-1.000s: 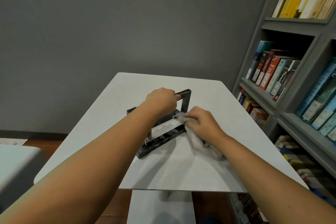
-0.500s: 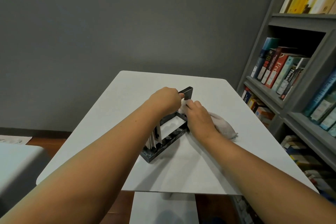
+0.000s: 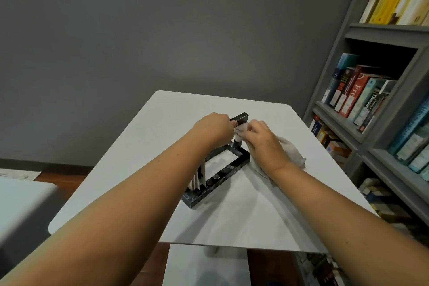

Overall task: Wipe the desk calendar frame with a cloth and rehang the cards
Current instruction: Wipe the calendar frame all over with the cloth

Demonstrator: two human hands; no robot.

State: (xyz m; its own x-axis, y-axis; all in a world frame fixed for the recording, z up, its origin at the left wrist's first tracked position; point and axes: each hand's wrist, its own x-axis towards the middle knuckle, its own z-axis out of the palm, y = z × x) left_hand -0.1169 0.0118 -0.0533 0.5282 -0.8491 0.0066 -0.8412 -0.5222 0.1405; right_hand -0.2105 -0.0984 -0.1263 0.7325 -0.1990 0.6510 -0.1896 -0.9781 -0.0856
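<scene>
My bare forearms reach over the near edge of the white table (image 3: pixel 139 158), a smooth matte top with rounded corners. Past that edge, a broad stretch of white shows before the desk calendar frame (image 3: pixel 222 176) — a glossy black rectangle of flat bars, standing upright and set at a slant near the table's middle. At the frame's near end a thin pack of cards (image 3: pixel 199 175) stands on edge inside it, its top hidden under my left forearm. Farther along, my left hand (image 3: pixel 214 129) has its fingers curled round the top bar. Just beside it, my right hand (image 3: pixel 262 144) pinches a bunched, soft off-white cloth (image 3: pixel 290 151) against the far upright post. The cloth's loose tail trails behind my wrist onto the table. White top also shows wide on the frame's left, and a narrower strip runs on the right between the cloth and the table's edge. Beyond the far edge rises a plain grey wall (image 3: pixel 162 30). At right a grey bookshelf (image 3: pixel 383 32) holds rows of upright books (image 3: pixel 355 97) — close by the table's right side.
</scene>
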